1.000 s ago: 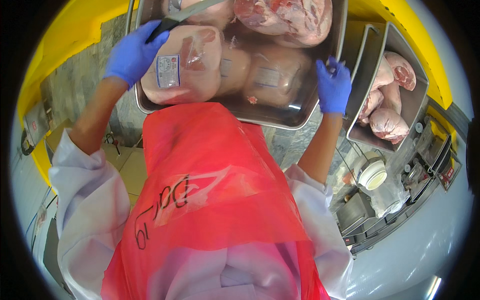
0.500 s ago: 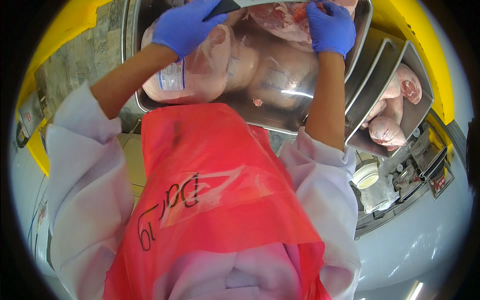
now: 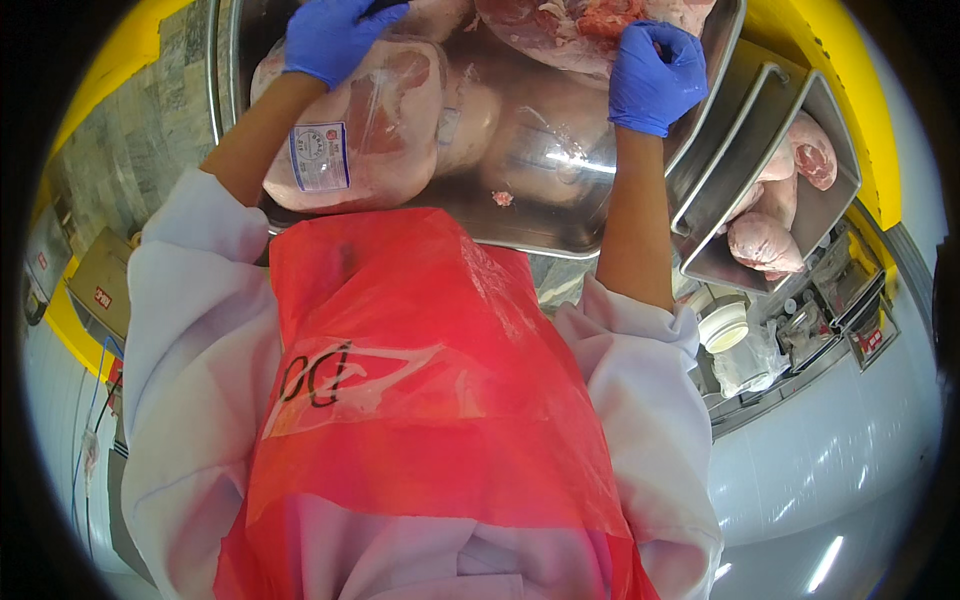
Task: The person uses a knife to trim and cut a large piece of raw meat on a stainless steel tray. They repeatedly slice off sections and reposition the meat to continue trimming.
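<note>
My left hand [image 3: 335, 38], in a blue glove, is closed around the black handle of a knife [image 3: 385, 8] at the top edge; its blade is out of the picture. My right hand [image 3: 657, 78], also gloved in blue, has its fingers curled together beside a large raw piece of meat [image 3: 555, 35] with a reddish torn surface. Whatever those fingers pinch is hidden. Below my left hand lies a piece of meat in clear wrap [image 3: 395, 130] with a white label [image 3: 320, 157]. A small meat scrap [image 3: 502, 198] rests on the metal tray [image 3: 540, 238].
To the right, a second metal tray [image 3: 835, 185] holds several pieces of meat [image 3: 765, 243]. Beyond it runs a yellow rail [image 3: 870, 130]. A white round container [image 3: 722, 325] and clear plastic bags [image 3: 750, 365] sit lower right. My red apron [image 3: 420, 330] hangs against the tray's near edge.
My left hand has moved up and left with the knife, whose blade has left the picture. My right hand has drawn slightly back from the meat's reddish part. The view has shifted a little.
</note>
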`<control>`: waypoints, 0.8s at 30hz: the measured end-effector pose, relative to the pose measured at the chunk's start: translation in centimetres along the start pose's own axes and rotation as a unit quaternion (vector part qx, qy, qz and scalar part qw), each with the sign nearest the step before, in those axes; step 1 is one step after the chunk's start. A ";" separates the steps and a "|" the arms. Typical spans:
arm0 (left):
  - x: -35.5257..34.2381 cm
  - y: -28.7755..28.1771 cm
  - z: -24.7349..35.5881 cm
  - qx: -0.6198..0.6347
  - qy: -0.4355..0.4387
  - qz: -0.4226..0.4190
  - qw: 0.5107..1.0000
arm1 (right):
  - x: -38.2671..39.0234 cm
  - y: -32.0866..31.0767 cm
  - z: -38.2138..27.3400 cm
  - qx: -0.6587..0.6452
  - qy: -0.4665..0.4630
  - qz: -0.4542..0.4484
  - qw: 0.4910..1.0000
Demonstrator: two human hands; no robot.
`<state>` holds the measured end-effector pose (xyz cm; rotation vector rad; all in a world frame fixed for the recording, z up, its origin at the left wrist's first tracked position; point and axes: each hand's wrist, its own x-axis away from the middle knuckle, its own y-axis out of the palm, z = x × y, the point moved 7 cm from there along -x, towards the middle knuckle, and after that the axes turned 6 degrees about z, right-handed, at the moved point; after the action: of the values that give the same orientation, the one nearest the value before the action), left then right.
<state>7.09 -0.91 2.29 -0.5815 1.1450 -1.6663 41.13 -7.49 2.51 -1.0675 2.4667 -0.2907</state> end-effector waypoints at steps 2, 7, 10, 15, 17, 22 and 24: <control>-0.3 -0.8 -1.0 0.034 0.026 0.021 0.999 | 0.2 0.0 0.2 -0.039 -0.016 0.019 0.999; 1.0 -2.0 -1.9 0.156 -0.080 -0.004 0.985 | 0.4 0.0 1.2 -0.076 -0.045 0.031 0.996; 2.6 -1.6 -4.6 0.249 -0.271 -0.020 0.929 | 0.5 0.0 1.7 -0.126 -0.031 0.039 0.991; 4.0 -4.4 -3.6 0.268 -0.298 -0.033 0.916 | 0.7 0.3 2.4 -0.129 -0.029 0.050 0.990; 3.7 -7.2 -0.1 0.144 -0.255 -0.062 0.954 | 0.8 0.4 2.2 -0.074 -0.053 0.055 0.994; 0.1 -12.1 7.4 -0.081 -0.085 -0.116 0.986 | 0.6 0.5 1.1 0.122 -0.115 0.093 0.981; -1.5 -11.9 7.8 -0.067 -0.082 -0.170 0.980 | 0.7 0.3 1.2 0.170 -0.141 0.111 0.969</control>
<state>8.47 -1.99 16.47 -1.0298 1.0856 -1.7945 41.07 -7.82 1.14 -0.6337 2.1542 -0.4395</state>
